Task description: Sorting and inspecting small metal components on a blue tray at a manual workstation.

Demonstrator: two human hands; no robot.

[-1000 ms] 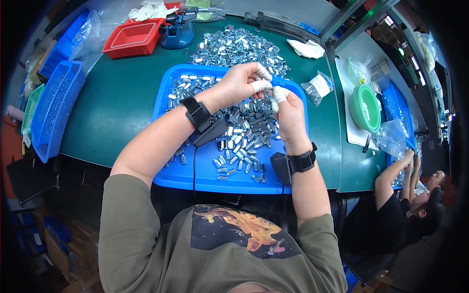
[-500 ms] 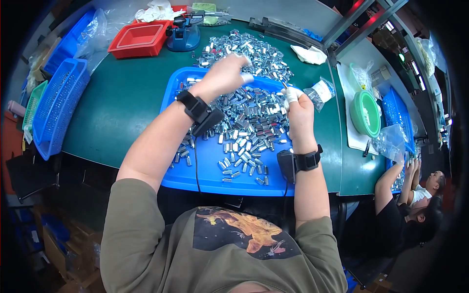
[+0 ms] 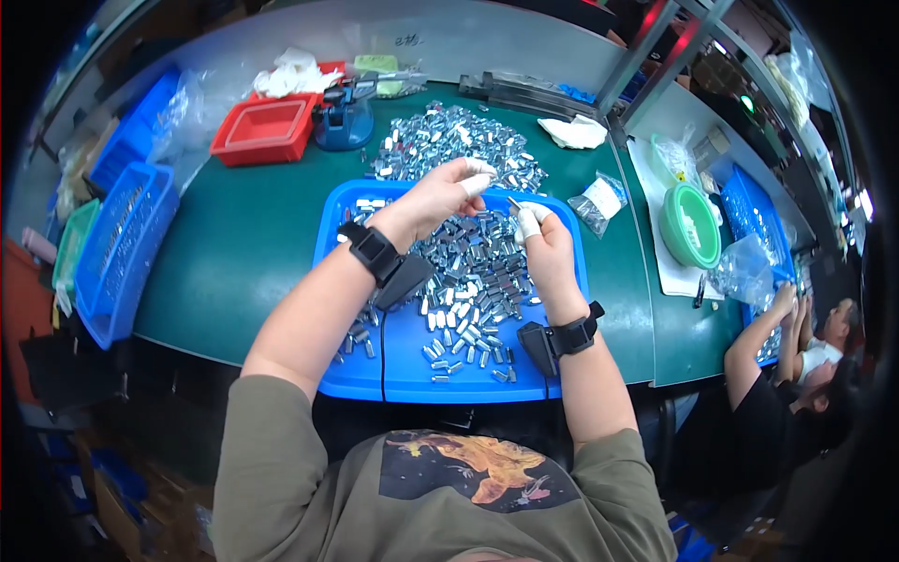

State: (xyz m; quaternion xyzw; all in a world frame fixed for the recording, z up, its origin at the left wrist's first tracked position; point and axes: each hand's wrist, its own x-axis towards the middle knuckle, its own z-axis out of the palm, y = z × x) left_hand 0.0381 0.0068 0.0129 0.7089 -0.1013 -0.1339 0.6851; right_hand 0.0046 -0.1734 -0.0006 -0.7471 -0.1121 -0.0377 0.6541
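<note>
Silvery parts [image 3: 473,267] litter the tray [image 3: 412,351], a slim piece [image 3: 513,202] held tilted

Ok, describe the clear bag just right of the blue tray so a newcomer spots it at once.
On the green table, find the big blue tray of loose metal parts. Just off its far right corner lies the clear bag. Its white label sets it apart from the plain white cloth farther back.

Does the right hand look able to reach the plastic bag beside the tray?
Likely yes: the plastic bag lies nearby, beyond only the tray's rim, though the right hand holds a metal piece.
</note>
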